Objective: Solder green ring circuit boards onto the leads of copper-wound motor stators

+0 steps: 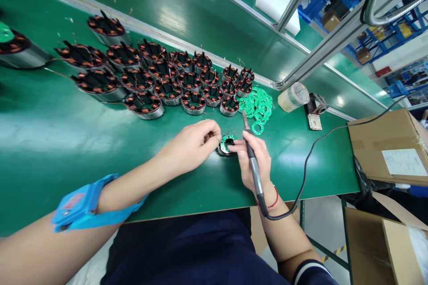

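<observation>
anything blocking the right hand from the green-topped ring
Nothing visible: the right hand reaches to the right edge of the green-topped ring. The soldering iron it holds points away; the left hand is on the ring's left.

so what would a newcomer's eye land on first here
Probably the cluster of round, copper-wound metal cores along the back of the glossy green tabletop, with a heap of bright green, ring-shaped circuit boards at its right end. Next, perhaps the grey, pen-shaped soldering iron in the right hand, near the centre, or the bright blue wrist strap on the left arm, lower left.
</observation>
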Demonstrator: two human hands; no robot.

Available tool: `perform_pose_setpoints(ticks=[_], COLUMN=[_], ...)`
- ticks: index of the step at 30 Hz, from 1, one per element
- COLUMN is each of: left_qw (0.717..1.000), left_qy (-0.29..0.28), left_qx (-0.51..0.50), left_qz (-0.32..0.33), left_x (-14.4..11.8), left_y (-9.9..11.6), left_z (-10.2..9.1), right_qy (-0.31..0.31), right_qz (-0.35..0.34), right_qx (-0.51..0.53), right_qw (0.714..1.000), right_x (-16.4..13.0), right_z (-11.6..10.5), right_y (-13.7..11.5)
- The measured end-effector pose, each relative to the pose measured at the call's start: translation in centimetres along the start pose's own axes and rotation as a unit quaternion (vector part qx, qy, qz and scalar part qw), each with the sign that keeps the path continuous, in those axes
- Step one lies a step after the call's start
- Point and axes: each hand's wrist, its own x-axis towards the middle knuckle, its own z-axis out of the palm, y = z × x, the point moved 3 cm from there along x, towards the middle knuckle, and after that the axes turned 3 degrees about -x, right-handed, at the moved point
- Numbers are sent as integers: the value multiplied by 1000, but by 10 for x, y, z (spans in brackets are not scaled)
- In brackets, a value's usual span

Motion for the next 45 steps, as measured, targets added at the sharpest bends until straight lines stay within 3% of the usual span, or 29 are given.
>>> perform_pose_setpoints(ticks=[3, 6, 11, 29, 34, 38, 41, 45], left_qw=[999, 998, 996, 996, 995, 994, 993, 992], left_qy=[10, 27, 31, 36, 33, 37, 40, 45], left_qx=[28, 52, 78, 81, 90, 99, 101, 105], left_qz=[10, 15, 15, 28, 26, 35, 43, 49], left_x=[-1, -1, 0, 1, 2, 3, 3, 3], left_y=[4, 5, 6, 5, 4, 4, 5, 4], left_z=[-1, 0, 2, 3, 5, 5, 6, 6], right_qy=[74, 125, 106, 93, 110, 172, 144, 35], right_qz=[52, 53, 12, 27, 24, 59, 135, 178], right_qx=[27, 47, 72, 64, 43, 63, 92, 92], right_qw=[996, 990, 992, 993, 993, 981, 976, 979], right_x=[-8, -13, -8, -11, -13, -18, -17, -11], right_z=[-5, -10, -13, -13, -12, -11, -5, 2], right_y=[5, 6, -2, 0, 1, 9, 18, 25])
